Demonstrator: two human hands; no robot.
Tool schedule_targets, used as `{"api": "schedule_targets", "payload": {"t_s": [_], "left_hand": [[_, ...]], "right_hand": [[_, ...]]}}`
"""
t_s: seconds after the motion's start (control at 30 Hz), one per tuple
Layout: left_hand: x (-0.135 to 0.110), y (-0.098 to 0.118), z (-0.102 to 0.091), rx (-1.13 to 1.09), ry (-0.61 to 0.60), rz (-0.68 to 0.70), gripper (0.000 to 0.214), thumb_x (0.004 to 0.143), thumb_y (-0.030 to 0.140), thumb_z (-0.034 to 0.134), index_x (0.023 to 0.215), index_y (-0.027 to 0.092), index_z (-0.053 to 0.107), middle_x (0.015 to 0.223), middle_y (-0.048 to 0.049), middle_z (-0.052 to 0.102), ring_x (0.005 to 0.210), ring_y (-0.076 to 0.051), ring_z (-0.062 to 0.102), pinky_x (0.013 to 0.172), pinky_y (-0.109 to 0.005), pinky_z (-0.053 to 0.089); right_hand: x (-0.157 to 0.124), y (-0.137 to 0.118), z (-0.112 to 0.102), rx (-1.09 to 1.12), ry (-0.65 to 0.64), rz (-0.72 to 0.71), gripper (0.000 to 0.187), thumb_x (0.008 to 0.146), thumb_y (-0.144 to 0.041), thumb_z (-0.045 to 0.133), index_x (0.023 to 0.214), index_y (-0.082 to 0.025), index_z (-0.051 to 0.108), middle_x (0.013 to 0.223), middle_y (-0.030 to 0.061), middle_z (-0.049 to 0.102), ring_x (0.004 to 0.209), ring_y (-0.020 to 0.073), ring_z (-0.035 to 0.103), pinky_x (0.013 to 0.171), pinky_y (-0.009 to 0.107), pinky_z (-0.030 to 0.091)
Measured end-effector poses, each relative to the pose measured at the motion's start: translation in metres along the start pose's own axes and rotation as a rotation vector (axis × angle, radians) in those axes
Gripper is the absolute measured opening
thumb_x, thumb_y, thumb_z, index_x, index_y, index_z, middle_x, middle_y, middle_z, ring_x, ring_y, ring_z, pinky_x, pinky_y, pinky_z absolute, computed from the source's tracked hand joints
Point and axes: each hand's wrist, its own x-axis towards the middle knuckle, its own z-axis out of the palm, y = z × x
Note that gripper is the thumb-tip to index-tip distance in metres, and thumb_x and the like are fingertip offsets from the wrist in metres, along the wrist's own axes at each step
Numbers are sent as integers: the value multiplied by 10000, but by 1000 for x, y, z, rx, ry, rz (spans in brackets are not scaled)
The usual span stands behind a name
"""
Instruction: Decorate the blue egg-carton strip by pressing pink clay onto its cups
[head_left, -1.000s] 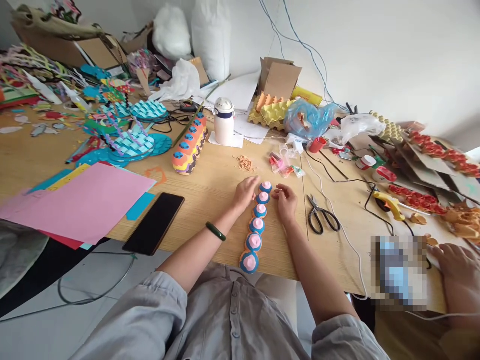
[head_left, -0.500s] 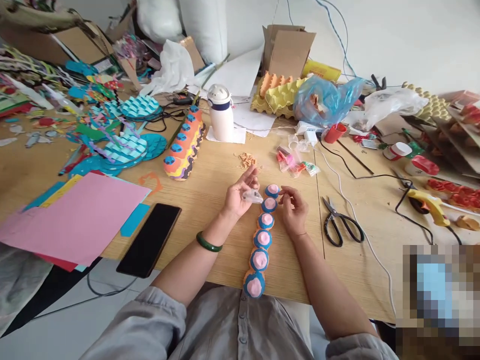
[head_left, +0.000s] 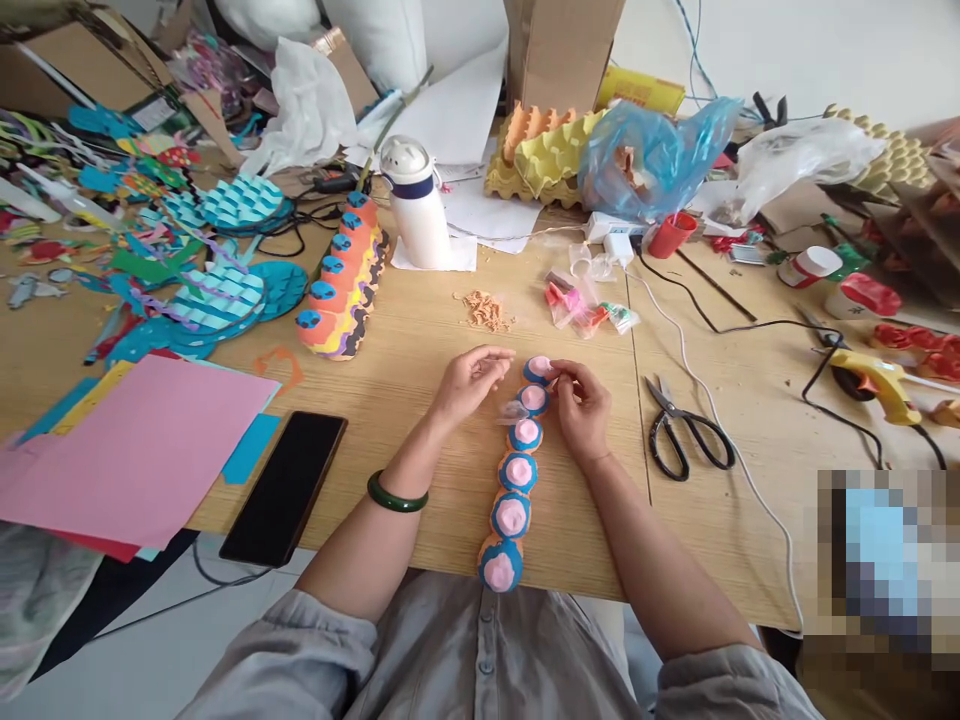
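Note:
A strip of painted egg-carton cups (head_left: 517,470) runs up the table from its front edge, orange with blue tops, each bearing a flattened lump of pink clay (head_left: 512,517). My left hand (head_left: 469,385) hovers left of the far end, its fingers stretched out and holding nothing visible. Just below it, a small clear plastic bag (head_left: 513,412) lies against the strip. On the other side, my right hand (head_left: 583,405) has curled fingers, the index fingertip at the edge of the farthest cup's pink lump. Whether anything sits inside those fingers is hidden.
Black scissors (head_left: 682,430) lie to the right, near a white cable and a yellow glue gun (head_left: 874,385). Leftward are a phone (head_left: 285,488), coloured paper (head_left: 150,440), and a painted egg-carton piece (head_left: 341,290). A white bottle (head_left: 416,215) and small clay bags (head_left: 581,305) stand farther back.
The clear plastic bag has left my left hand and now lies by the strip. The left fingers have straightened toward the far cup; my right index fingertip has reached its pink lump.

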Motion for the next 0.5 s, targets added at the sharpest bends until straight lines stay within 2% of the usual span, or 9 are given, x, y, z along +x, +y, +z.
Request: {"api": "schedule_targets", "payload": {"t_s": [0.1, 0.23, 0.3, 0.37, 0.5], "left_hand": [[-7, 3, -5, 217, -175, 5, 354, 767, 477, 778, 974, 191, 786, 947, -62, 776, 823, -175, 674, 731, -266, 523], [-17, 3, -7, 364, -319, -13, 457, 755, 464, 801, 1147, 232, 775, 1006, -50, 784, 853, -199, 689, 750, -291, 535], [-21, 1, -7, 373, -326, -20, 437, 790, 431, 766, 1173, 219, 763, 1044, -61, 785, 884, -205, 701, 784, -302, 542], [-23, -3, -7, 383, -304, -26, 414, 800, 408, 749, 1160, 204, 762, 994, -63, 791, 847, -199, 705, 767, -300, 542], [-22, -6, -7, 350, -214, 13, 329, 808, 375, 730, 1086, 205, 777, 939, -57, 797, 790, -178, 709, 732, -283, 546]], "right_hand": [[2, 1, 0, 40, 20, 20, 220, 915, -284, 528, 969, -226, 733, 876, 25, 744, 704, 155, 648, 629, 288, 524], [5, 4, 0, 100, 44, 83, 203, 866, -282, 548, 947, -214, 722, 849, 14, 730, 620, 130, 604, 586, 271, 513], [7, 5, 1, 126, 53, 99, 208, 845, -274, 549, 940, -208, 722, 841, 11, 724, 594, 121, 587, 580, 268, 516], [7, 5, 1, 151, 58, 112, 213, 834, -275, 548, 935, -205, 722, 834, 11, 719, 586, 117, 579, 575, 266, 517], [8, 4, 2, 203, 64, 146, 203, 823, -285, 568, 942, -207, 714, 833, 7, 712, 592, 115, 568, 579, 262, 522]]}}
